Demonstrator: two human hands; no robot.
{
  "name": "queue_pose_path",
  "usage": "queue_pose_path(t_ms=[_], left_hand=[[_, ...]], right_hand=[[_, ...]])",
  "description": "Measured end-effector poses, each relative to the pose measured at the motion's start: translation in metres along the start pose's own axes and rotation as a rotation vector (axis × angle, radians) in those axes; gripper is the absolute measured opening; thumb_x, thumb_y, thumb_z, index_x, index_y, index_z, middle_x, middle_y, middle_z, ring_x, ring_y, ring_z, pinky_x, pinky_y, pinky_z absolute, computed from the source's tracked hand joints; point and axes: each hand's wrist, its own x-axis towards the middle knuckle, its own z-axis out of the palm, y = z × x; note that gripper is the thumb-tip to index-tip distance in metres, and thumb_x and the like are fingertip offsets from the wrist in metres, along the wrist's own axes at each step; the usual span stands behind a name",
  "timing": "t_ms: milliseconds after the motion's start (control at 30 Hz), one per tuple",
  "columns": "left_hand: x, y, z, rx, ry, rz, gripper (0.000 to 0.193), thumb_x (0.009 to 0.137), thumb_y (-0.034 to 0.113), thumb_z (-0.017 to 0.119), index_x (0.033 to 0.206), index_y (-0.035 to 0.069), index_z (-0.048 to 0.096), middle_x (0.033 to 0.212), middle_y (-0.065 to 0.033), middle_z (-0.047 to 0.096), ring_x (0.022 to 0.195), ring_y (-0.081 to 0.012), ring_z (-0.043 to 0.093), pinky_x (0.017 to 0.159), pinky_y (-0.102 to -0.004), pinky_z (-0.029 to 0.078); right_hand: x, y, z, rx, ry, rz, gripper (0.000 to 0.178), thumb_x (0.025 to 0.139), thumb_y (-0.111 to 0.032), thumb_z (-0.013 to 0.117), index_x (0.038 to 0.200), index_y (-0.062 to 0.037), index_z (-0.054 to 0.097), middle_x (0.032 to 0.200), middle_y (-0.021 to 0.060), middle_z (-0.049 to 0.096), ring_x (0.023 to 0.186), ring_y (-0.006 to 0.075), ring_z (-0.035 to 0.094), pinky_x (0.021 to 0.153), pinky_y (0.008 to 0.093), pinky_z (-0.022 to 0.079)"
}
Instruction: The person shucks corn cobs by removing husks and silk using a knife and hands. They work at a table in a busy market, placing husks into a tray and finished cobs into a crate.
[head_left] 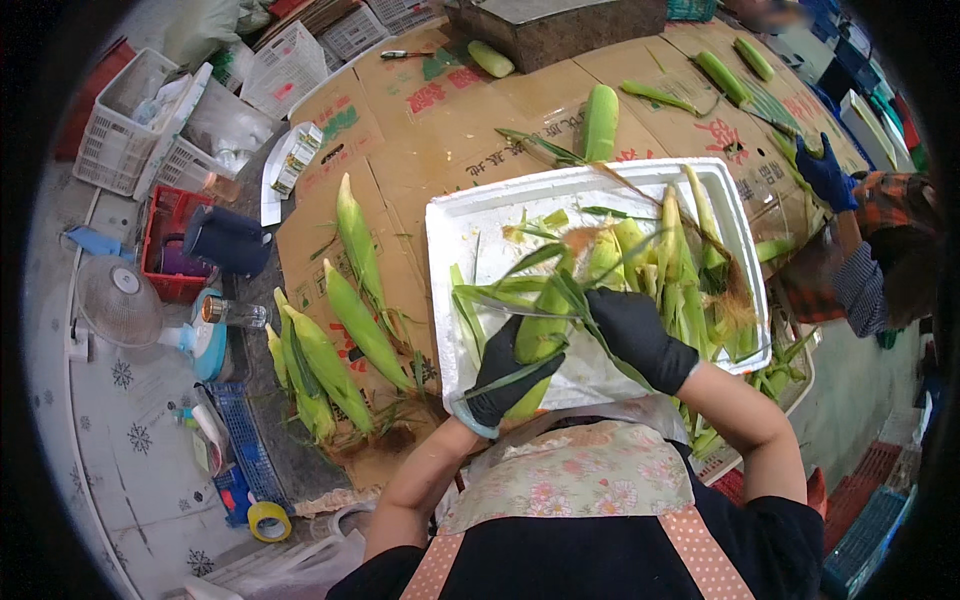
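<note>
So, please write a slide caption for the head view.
Gloved left hand holds a corn ear over a white foam box, right hand at its leaves.

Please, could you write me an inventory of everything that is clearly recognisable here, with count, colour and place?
Held corn ear: 1, green, above the tray
Foam tray: 1, white, centre
Husk leaves: many, pale green, in the tray
Unpeeled ears: about five, green, left of the tray
Cardboard: several panels, brown, under the tray
Block: 1, dark, far edge
Pitcher: 1, dark blue, left
Red basket: 1, red, beside the pitcher
Tape roll: 1, yellow, lower left
Co-worker's hand: 1, blue-gloved, far right
Apron: 1, floral, bottom centre
Left hand: 1, black-gloved, grip around the held ear
Right hand: 1, black-gloved, at its leaves, grip unclear
</note>
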Motion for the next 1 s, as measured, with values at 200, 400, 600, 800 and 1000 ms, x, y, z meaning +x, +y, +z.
queue_pose_path(t_ms=[200, 400, 600, 800, 1000], left_hand=[[-0.014, 0.020, -0.021, -0.048, 0.085, 0.072, 0.047, 0.071, 0.009, 0.069, 0.113, 0.002, 0.048, 0.105, -0.0088, 0.057, 0.095, -0.0158, 0.055, 0.082, -0.0302, 0.045], [0.016, -0.033, -0.011, -0.664, 0.220, -0.131, 0.028, 0.089, 0.028, 0.048, 0.109, 0.008, 0.052, 0.096, -0.0018, 0.056, 0.088, -0.0094, 0.053, 0.077, -0.0272, 0.045], [0.058, -0.051, 0.014, -0.881, 0.232, 0.044, 0.045, 0.094, 0.032, 0.038, 0.131, 0.006, 0.035, 0.122, -0.0038, 0.046, 0.108, -0.0119, 0.045, 0.095, -0.0272, 0.037], [0.046, -0.039, -0.096, -0.016, 0.449, 0.039, 0.038, 0.087, 0.017, 0.053, 0.120, 0.001, 0.046, 0.117, -0.0049, 0.050, 0.097, -0.0120, 0.049, 0.090, -0.0280, 0.038], [-0.008, -0.076, -0.207, 1.089, 1.200, -0.386, 0.061, 0.066, 0.024, 0.072, 0.114, -0.003, 0.045, 0.111, -0.0225, 0.049, 0.103, -0.0368, 0.047, 0.088, -0.0426, 0.038]], right_hand=[[-0.063, 0.078, -0.002, -0.032, -0.018, 0.406, 0.028, 0.072, -0.014, 0.064, 0.096, -0.0035, 0.056, 0.082, 0.0181, 0.061, 0.073, 0.0352, 0.059, 0.062, 0.0379, 0.048], [-0.054, 0.046, -0.007, 0.442, 0.089, 0.411, 0.028, 0.075, -0.008, 0.065, 0.101, -0.0025, 0.057, 0.080, 0.0092, 0.064, 0.069, 0.0187, 0.062, 0.060, 0.0297, 0.047], [-0.009, -0.015, 0.013, 1.274, -0.093, 0.715, 0.034, 0.079, -0.017, 0.062, 0.107, -0.0029, 0.051, 0.080, 0.0048, 0.060, 0.052, 0.0102, 0.054, 0.043, 0.0220, 0.042], [0.014, 0.067, 0.029, 1.659, 0.194, 0.676, 0.038, 0.089, -0.041, 0.043, 0.111, -0.0101, 0.050, 0.096, 0.0020, 0.057, 0.074, 0.0082, 0.053, 0.052, 0.0224, 0.042], [0.053, 0.044, -0.022, 1.309, 0.279, 0.598, 0.030, 0.085, -0.017, 0.052, 0.113, -0.0058, 0.053, 0.100, 0.0046, 0.061, 0.067, 0.0046, 0.051, 0.052, 0.0170, 0.037]])
